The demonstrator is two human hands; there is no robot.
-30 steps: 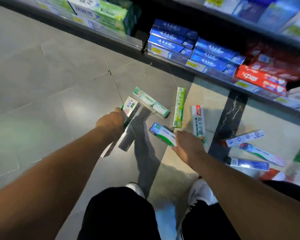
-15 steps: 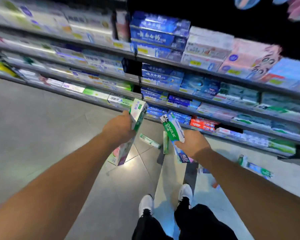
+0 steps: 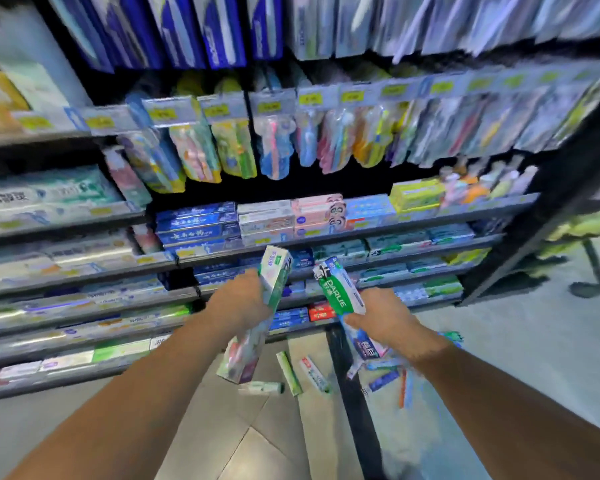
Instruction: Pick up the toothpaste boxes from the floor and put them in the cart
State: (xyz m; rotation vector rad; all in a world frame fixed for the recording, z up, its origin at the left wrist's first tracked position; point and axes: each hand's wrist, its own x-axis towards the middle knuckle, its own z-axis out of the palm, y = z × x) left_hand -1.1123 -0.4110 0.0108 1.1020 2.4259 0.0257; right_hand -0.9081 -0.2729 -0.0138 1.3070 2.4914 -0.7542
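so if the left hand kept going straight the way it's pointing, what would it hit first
Probably the shelf of blue toothpaste boxes straight ahead. The left hand points forward and slightly up with its boxes; nothing shows in between, though depth is unclear.

Loose boxes (image 3: 288,372) on floor (image 3: 274,445) before shelves (image 3: 326,237)

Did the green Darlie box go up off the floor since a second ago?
Yes. The Darlie box lay flat on the floor tiles before; now the right hand holds it up in front of the shelves, well above the floor.
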